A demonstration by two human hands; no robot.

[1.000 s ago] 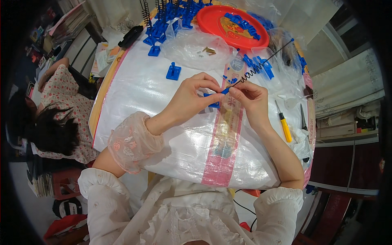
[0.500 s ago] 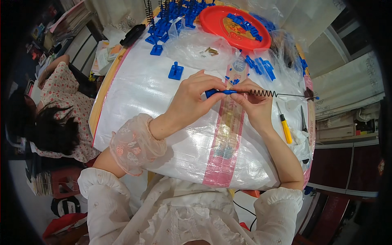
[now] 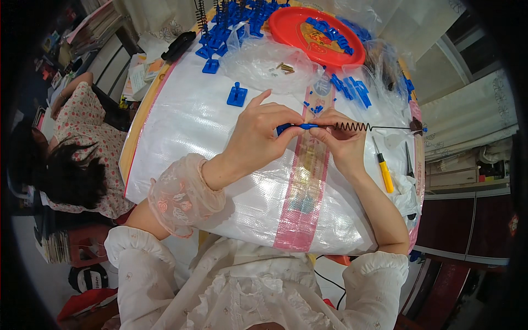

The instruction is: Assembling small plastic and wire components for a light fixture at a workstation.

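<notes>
My left hand (image 3: 254,131) pinches a small blue plastic piece (image 3: 308,126) between thumb and fingertips, with another finger raised. On its right side, my right hand (image 3: 342,142) grips where that piece meets a black coiled spring wire (image 3: 355,126). The wire runs out to the right past my fingers, straight beyond its coil, toward the table's right edge. My fingers hide the joint itself. A blue plastic base with a knob (image 3: 237,95) lies just beyond my left hand. Several tiny blue bits (image 3: 316,109) lie beyond my right hand.
A red tray (image 3: 356,56) of blue parts stands at the back. Blue pieces with upright springs (image 3: 220,41) crowd the far left. Brass screws (image 3: 286,68) lie on clear plastic (image 3: 247,60). A yellow-handled screwdriver (image 3: 385,175) lies right. Another person (image 3: 93,148) sits left.
The wire's straight end has swung up slightly and now lies nearly level. One finger of my left hand has lifted away from the others. Both hands stay in almost the same place.
</notes>
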